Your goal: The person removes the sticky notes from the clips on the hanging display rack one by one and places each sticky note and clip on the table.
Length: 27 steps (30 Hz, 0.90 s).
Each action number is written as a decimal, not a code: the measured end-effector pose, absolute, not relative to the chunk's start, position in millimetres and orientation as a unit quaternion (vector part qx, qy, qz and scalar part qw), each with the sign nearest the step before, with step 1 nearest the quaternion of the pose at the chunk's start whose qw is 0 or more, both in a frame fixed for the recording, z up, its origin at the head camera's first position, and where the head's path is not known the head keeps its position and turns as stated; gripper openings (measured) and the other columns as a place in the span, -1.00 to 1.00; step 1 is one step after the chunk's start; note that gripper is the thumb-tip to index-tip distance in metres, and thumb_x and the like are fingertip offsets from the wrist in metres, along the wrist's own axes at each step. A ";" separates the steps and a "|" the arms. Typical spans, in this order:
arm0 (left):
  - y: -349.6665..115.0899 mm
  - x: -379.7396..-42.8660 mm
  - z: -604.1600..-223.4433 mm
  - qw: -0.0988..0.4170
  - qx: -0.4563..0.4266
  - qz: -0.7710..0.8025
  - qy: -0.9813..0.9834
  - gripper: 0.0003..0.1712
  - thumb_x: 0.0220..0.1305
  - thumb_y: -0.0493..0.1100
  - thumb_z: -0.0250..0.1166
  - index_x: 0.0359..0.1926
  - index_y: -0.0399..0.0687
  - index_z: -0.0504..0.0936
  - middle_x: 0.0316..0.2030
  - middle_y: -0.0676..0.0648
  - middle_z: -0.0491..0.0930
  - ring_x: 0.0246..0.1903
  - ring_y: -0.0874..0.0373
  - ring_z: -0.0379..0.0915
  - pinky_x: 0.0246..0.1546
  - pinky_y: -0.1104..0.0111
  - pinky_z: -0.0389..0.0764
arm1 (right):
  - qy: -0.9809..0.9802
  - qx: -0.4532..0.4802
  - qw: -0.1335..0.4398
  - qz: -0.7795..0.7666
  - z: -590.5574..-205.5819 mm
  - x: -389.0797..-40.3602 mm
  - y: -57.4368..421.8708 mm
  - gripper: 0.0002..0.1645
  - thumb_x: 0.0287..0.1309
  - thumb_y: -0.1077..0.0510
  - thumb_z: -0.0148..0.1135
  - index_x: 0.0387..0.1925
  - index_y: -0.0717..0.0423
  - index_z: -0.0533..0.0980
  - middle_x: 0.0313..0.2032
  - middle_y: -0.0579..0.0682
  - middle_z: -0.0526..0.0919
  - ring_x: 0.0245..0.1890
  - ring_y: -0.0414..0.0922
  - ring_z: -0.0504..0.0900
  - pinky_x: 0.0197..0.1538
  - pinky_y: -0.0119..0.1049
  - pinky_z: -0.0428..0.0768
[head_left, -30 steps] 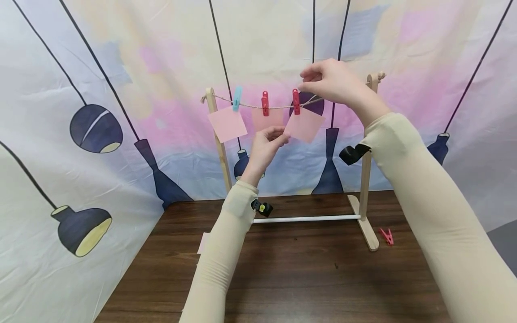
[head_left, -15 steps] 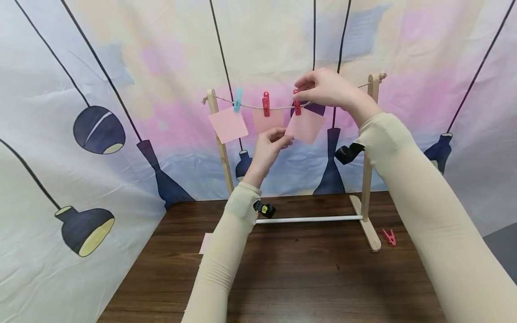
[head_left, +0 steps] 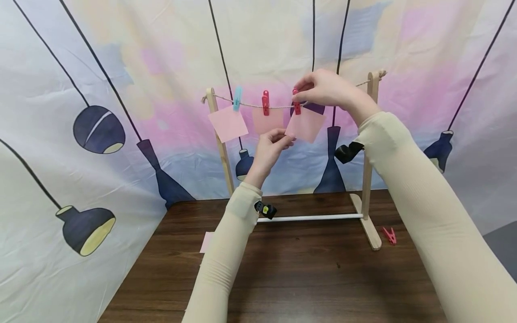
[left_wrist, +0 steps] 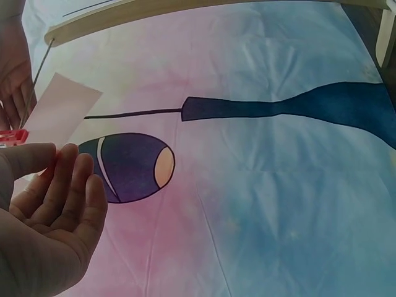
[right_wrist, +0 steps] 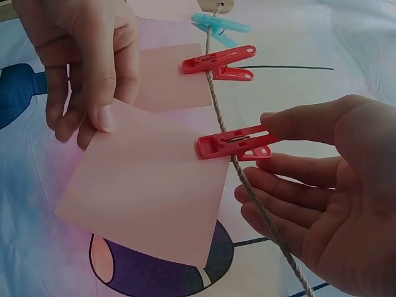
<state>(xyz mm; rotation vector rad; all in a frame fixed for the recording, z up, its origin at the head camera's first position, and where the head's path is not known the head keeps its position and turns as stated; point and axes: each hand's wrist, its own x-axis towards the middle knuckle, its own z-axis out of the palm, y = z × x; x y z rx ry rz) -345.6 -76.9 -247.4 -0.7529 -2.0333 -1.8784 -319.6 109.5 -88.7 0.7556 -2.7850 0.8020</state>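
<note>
My left hand [head_left: 269, 150] pinches the lower left corner of a pink paper square [right_wrist: 154, 185] between thumb and fingertips. That square hangs tilted from the twine [right_wrist: 272, 229], held by a red clothespin [right_wrist: 232, 143] at its top. My right hand [right_wrist: 334, 179] pinches the handle ends of this clothespin between thumb and index finger, the other fingers bent beneath. Left of it on the line, another red clothespin [head_left: 265, 103] holds a second pink square [head_left: 274, 120]. A light blue clothespin [head_left: 237, 98] holds a third, tilted pink square [head_left: 228, 124] near the left post.
A wooden rack with a right post [head_left: 367, 179] and a white crossbar [head_left: 311, 218] stands on the dark wooden table [head_left: 299, 278]. A loose pink clothespin [head_left: 389, 235] lies right of its foot. More pink paper [head_left: 206, 242] lies beside my left forearm. A printed curtain [head_left: 161, 67] hangs behind.
My right hand has come down and left from above the line onto the right red clothespin's handles. My left hand still holds the paper corner, almost unmoved.
</note>
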 end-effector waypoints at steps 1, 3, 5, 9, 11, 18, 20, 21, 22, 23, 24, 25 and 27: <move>-77.1 -345.6 -247.4 0.136 -0.260 -0.648 -0.703 -0.71 0.38 -0.16 0.34 -0.04 -0.32 0.68 -0.20 -0.21 0.73 -0.19 -0.04 0.66 -0.04 0.28 0.66 | -0.929 0.250 0.075 0.263 -88.6 -319.5 109.8 -0.43 0.42 -0.04 0.16 0.28 0.23 0.48 0.21 0.19 0.58 0.25 0.08 0.50 0.34 0.03 0.38; -77.4 -345.6 -247.1 0.138 -0.260 -0.648 -0.702 -0.71 0.38 -0.16 0.34 -0.04 -0.32 0.68 -0.20 -0.22 0.73 -0.18 -0.07 0.66 -0.04 0.28 0.66 | -0.930 0.249 0.078 0.259 -88.2 -319.3 110.0 -0.44 0.42 -0.05 0.15 0.26 0.21 0.50 0.20 0.19 0.58 0.23 0.08 0.51 0.33 0.04 0.38; -77.6 -345.4 -246.9 0.140 -0.261 -0.648 -0.702 -0.71 0.38 -0.16 0.34 -0.04 -0.33 0.68 -0.20 -0.23 0.72 -0.18 -0.08 0.66 -0.04 0.28 0.66 | -0.929 0.248 0.080 0.261 -87.9 -319.3 110.3 -0.45 0.42 -0.07 0.15 0.25 0.20 0.51 0.19 0.18 0.59 0.21 0.07 0.51 0.33 0.04 0.38; -77.5 -344.5 -246.6 0.141 -0.262 -0.646 -0.703 -0.71 0.38 -0.16 0.34 -0.04 -0.33 0.68 -0.20 -0.24 0.72 -0.17 -0.12 0.65 -0.05 0.29 0.67 | -0.927 0.249 0.081 0.269 -88.7 -319.4 110.5 -0.46 0.41 -0.08 0.17 0.22 0.20 0.53 0.16 0.17 0.61 0.18 0.04 0.53 0.31 0.00 0.40; -77.5 -343.8 -246.4 0.140 -0.262 -0.646 -0.704 -0.71 0.39 -0.16 0.34 -0.05 -0.34 0.68 -0.20 -0.24 0.72 -0.15 -0.17 0.65 -0.05 0.29 0.67 | -0.926 0.249 0.081 0.274 -89.5 -319.3 110.6 -0.46 0.40 -0.08 0.18 0.21 0.20 0.54 0.15 0.17 0.62 0.16 0.03 0.54 0.30 -0.01 0.40; -77.5 -343.4 -246.7 0.140 -0.261 -0.647 -0.703 -0.71 0.38 -0.17 0.34 -0.05 -0.36 0.67 -0.20 -0.26 0.72 -0.11 -0.26 0.62 -0.04 0.30 0.66 | -0.921 0.242 0.090 0.292 -92.0 -319.2 111.1 -0.48 0.35 -0.10 0.24 0.16 0.17 0.59 0.10 0.14 0.66 0.13 -0.01 0.58 0.28 -0.04 0.42; -77.9 -343.3 -247.1 0.140 -0.260 -0.646 -0.703 -0.71 0.39 -0.17 0.33 -0.05 -0.35 0.68 -0.20 -0.26 0.72 -0.13 -0.21 0.64 -0.04 0.30 0.67 | -0.919 0.239 0.092 0.301 -92.6 -318.6 110.8 -0.47 0.33 -0.12 0.27 0.14 0.16 0.61 0.08 0.12 0.68 0.11 -0.02 0.61 0.27 -0.05 0.43; -78.1 -343.2 -247.4 0.140 -0.261 -0.646 -0.703 -0.71 0.39 -0.17 0.33 -0.05 -0.35 0.68 -0.19 -0.26 0.72 -0.14 -0.19 0.64 -0.04 0.29 0.67 | -0.917 0.237 0.094 0.305 -92.9 -318.5 110.5 -0.47 0.32 -0.12 0.29 0.12 0.16 0.61 0.07 0.12 0.69 0.10 -0.02 0.62 0.27 -0.06 0.44; -78.4 -343.1 -247.6 0.139 -0.261 -0.646 -0.704 -0.71 0.39 -0.17 0.33 -0.05 -0.35 0.68 -0.19 -0.26 0.72 -0.14 -0.18 0.64 -0.04 0.29 0.67 | -0.916 0.236 0.095 0.309 -93.2 -318.3 110.2 -0.48 0.30 -0.11 0.31 0.11 0.16 0.62 0.05 0.12 0.70 0.09 -0.03 0.64 0.26 -0.07 0.45; -78.7 -343.2 -247.8 0.138 -0.261 -0.647 -0.703 -0.71 0.39 -0.17 0.33 -0.05 -0.35 0.67 -0.19 -0.26 0.72 -0.14 -0.19 0.64 -0.04 0.29 0.67 | -0.916 0.234 0.095 0.313 -93.3 -318.1 109.7 -0.49 0.29 -0.11 0.32 0.10 0.16 0.63 0.03 0.11 0.72 0.07 -0.03 0.65 0.25 -0.08 0.45; -79.0 -343.3 -247.9 0.138 -0.261 -0.647 -0.703 -0.71 0.39 -0.17 0.33 -0.05 -0.35 0.67 -0.18 -0.27 0.72 -0.14 -0.21 0.64 -0.04 0.28 0.67 | -0.915 0.233 0.096 0.316 -93.2 -317.8 109.1 -0.49 0.28 -0.11 0.34 0.08 0.16 0.64 0.02 0.11 0.72 0.06 -0.03 0.66 0.25 -0.08 0.45; -79.3 -343.5 -247.9 0.137 -0.261 -0.647 -0.704 -0.71 0.40 -0.17 0.32 -0.05 -0.35 0.67 -0.18 -0.27 0.72 -0.13 -0.22 0.64 -0.05 0.28 0.67 | -0.914 0.231 0.097 0.317 -93.2 -318.1 108.6 -0.50 0.27 -0.11 0.35 0.07 0.16 0.65 0.00 0.10 0.73 0.05 -0.03 0.67 0.24 -0.09 0.46; -79.8 -343.6 -247.7 0.137 -0.261 -0.646 -0.704 -0.71 0.40 -0.17 0.32 -0.05 -0.35 0.67 -0.18 -0.28 0.71 -0.11 -0.26 0.62 -0.05 0.28 0.67 | -0.915 0.228 0.102 0.317 -93.0 -318.3 107.6 -0.51 0.26 -0.10 0.36 0.05 0.16 0.66 -0.02 0.09 0.74 0.02 -0.05 0.68 0.24 -0.10 0.46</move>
